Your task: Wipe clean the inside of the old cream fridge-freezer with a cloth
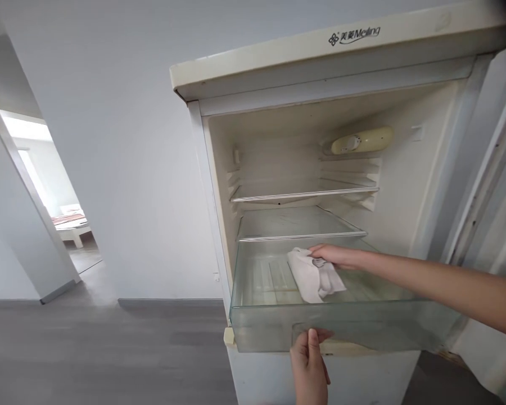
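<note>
We see a white cloth (314,275), folded into a loose bundle, its creases shaded grey and its lower right side fanning into layers. It is inside the transparent, green-tinted crisper drawer (265,331), below two glass shelves (278,224). Our right hand (333,256) grasps the cloth's upper end; our left hand (310,363) is curled closed on the drawer's front, thumb uppermost.
</note>
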Tool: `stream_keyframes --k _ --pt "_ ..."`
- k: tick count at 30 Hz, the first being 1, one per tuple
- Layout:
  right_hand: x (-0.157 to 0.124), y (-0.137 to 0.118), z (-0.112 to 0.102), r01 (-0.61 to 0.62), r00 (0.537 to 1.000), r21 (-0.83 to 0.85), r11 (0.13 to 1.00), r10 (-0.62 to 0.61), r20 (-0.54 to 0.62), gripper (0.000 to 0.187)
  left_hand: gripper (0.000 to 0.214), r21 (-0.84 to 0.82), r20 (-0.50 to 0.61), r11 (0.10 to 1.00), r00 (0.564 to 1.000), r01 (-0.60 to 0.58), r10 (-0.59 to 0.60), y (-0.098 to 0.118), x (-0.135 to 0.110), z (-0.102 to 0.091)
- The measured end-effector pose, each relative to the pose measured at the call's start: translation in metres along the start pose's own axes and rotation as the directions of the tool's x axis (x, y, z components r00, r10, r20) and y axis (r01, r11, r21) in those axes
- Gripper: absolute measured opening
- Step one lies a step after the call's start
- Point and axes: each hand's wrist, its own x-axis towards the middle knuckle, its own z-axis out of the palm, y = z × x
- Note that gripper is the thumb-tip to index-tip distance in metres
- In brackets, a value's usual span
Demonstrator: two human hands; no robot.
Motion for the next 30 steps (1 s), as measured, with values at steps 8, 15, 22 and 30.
stream_keyframes --k 8,15,22,30 --pt "-0.022 0.020 -0.055 0.212 0.918 -0.964 0.163 -0.372 0.139 0.026 0.074 0.023 0.033 1.000 0.999 -0.001 0.000 0.005 -0.003 -0.002" --pt "-0.007 0.052 -0.059 0.095 0.988 -0.981 0.167 -0.139 0.072 0.020 0.070 -0.033 0.023 0.999 1.000 0.008 -0.007 0.002 -0.001 0.000" --pt "0.003 0.074 -0.052 -0.158 0.984 -0.922 0.354 0.138 -0.115 0.055 0.070 -0.037 -0.004 0.999 1.000 -0.014 0.014 -0.007 0.002 0.002" --pt "0.021 0.088 -0.055 -0.060 0.993 -0.943 0.327 -0.072 -0.088 0.022 0.067 -0.052 -0.004 0.999 1.000 0.012 -0.012 -0.004 -0.001 0.002"
